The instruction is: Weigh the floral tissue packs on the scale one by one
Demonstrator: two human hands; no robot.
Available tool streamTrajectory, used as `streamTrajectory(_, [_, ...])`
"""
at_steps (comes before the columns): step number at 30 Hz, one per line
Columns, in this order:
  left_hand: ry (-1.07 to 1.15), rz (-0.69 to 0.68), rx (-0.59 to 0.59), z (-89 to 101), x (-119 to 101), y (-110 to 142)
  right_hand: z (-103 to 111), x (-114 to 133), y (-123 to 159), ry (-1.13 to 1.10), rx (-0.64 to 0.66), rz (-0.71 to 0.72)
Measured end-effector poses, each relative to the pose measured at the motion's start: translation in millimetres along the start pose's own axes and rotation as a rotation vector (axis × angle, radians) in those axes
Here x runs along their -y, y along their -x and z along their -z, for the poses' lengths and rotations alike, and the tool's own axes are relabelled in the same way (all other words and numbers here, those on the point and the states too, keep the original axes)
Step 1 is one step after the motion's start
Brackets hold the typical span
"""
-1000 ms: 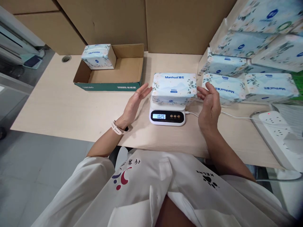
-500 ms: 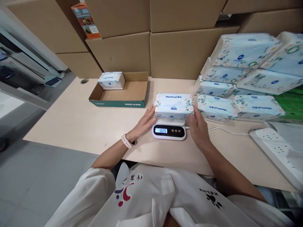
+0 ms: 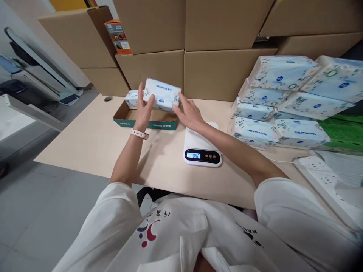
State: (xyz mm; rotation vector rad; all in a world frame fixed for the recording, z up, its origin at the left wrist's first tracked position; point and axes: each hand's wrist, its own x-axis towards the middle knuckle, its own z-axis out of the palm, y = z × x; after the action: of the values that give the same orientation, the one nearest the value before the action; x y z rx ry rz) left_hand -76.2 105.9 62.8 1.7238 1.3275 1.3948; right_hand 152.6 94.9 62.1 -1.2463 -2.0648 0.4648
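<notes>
Between my two hands a floral tissue pack [image 3: 163, 93] is held up, tilted, over the shallow cardboard tray [image 3: 133, 123]. My left hand [image 3: 144, 107] grips its left end, thumb on the front. At the other end, my right hand [image 3: 189, 110] has its fingers closed on the right side. Behind my left hand, a second tissue pack [image 3: 131, 99] sits in the left part of the tray, partly hidden. A white digital scale [image 3: 202, 145] lies on the table below my right forearm, its display lit, with no pack on its plate.
Stacked tissue packs [image 3: 279, 100] stand at the right on the table, beside a green crate [image 3: 344, 130]. A white power strip [image 3: 326, 185] with a cable lies at the right front. Large cardboard boxes [image 3: 221, 75] wall off the back.
Both hands have lifted the tissue pack off the scale and carried it left and back over the tray. The number on the scale's display has changed.
</notes>
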Motion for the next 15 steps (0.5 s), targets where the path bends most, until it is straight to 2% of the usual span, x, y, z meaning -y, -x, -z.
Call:
streamTrajectory(3, [-0.305, 0.045, 0.040, 12.5, 26, -15, -7, 10, 12, 0.121, 0.200, 0.101])
streamTrajectory(5, [-0.474, 0.044, 0.117, 13.3, 36, -22, -4, 12, 33, 0.129, 0.271, 0.156])
streamTrajectory(9, [-0.555, -0.036, 0.187, 3.7, 39, -40, 8, 0, 74, 0.070, 0.244, 0.180])
streamTrajectory(15, [-0.571, 0.091, 0.265, -5.6, 38, -61, 23, -18, 111, 0.069, 0.191, 0.107])
